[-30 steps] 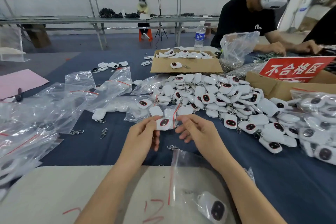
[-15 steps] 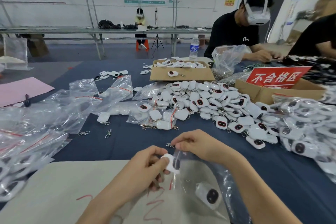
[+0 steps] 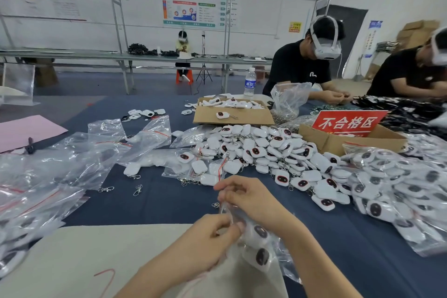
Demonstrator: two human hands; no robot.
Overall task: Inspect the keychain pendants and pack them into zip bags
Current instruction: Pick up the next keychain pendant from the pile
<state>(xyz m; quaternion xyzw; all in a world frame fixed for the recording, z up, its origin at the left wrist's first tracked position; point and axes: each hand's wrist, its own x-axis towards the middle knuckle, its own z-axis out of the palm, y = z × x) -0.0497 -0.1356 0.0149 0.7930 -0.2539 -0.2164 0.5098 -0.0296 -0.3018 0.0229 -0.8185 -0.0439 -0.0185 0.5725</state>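
Observation:
A clear zip bag [image 3: 273, 249] lies at the table's near edge with two white keychain pendants inside, each with a dark oval face: one pendant [image 3: 258, 233] just past my fingertips and another pendant [image 3: 260, 257] lower down. My left hand [image 3: 210, 237] pinches the bag's mouth from the left. My right hand [image 3: 246, 197] holds the mouth's upper edge, fingers curled. A big heap of loose pendants [image 3: 266, 150] covers the blue cloth behind my hands.
Empty and filled zip bags [image 3: 55, 167] spread at the left; packed bags [image 3: 399, 186] pile at the right. A cardboard box [image 3: 232, 113] with pendants and a box with a red sign [image 3: 348, 123] stand behind. Loose clasps [image 3: 137, 190] lie nearby. Two people work at the far right.
The pendant that my left hand carried has gone into the bag beside the first one. Both hands have closed in on the bag's mouth, and the camera has tilted up.

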